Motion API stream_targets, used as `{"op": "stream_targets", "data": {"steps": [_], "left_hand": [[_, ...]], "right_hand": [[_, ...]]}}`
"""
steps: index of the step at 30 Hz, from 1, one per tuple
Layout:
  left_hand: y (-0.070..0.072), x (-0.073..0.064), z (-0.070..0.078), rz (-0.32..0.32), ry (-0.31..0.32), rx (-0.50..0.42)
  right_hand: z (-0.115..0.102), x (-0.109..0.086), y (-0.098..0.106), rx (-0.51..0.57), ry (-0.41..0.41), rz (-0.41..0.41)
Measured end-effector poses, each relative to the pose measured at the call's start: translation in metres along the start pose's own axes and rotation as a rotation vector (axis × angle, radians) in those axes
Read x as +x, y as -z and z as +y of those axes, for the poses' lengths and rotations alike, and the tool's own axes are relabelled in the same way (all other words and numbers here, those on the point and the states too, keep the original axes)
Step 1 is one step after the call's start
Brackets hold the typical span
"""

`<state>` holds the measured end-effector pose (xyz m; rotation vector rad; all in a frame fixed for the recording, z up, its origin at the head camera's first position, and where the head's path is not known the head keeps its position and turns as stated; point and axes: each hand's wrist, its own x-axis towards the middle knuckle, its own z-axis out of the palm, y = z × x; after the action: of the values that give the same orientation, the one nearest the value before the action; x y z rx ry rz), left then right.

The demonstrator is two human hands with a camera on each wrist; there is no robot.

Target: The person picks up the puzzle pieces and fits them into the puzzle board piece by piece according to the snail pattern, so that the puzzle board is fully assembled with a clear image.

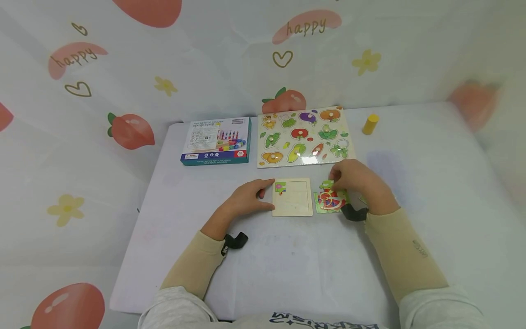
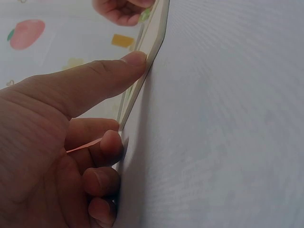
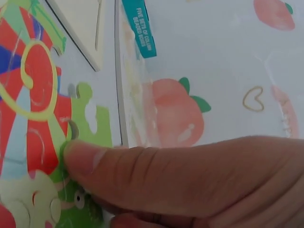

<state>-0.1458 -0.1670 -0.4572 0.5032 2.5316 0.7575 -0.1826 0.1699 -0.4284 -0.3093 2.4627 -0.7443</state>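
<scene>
A shallow wooden puzzle tray [image 1: 299,202] was set around the middle of the white-covered table [image 1: 283,274]. Its left edge was touched by the left hand [image 1: 246,199], with thumb and forefinger spread apart to the near-left and far-left corners and the other fingers loosely bent. In the tray's far-left corner, a flowered jigsaw piece [image 1: 281,187] was placed. Just beyond the tray's right edge, a cluster of jigsaw pieces with a red-striped spiral [image 1: 327,204] was laid on the table. At the cluster's far edge, a green jigsaw piece [image 1: 326,184] was pinched by the right hand [image 1: 356,177], its thumb and forefinger nearly closed; its remaining fingers were mostly hidden. Along the table's far edge, a vegetable peg puzzle [image 1: 283,155] was flanked by a "Five Sets of Column" box [image 1: 230,157], nearer the far-left corner, and an upright yellow cylinder [image 1: 370,124], toward the far-right corner.
</scene>
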Motion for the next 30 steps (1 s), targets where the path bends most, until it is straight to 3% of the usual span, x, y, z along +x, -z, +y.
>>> {"op": "stream_targets", "data": {"steps": [18, 30], "left_hand": [[0.000, 0.000, 0.000, 0.005, -0.004, 0.010], [0.000, 0.000, 0.000, 0.005, -0.004, 0.004]], "right_hand": [[0.012, -0.001, 0.010, 0.150, 0.080, -0.031], [0.006, -0.016, 0.022, 0.201, 0.137, 0.026]]}}
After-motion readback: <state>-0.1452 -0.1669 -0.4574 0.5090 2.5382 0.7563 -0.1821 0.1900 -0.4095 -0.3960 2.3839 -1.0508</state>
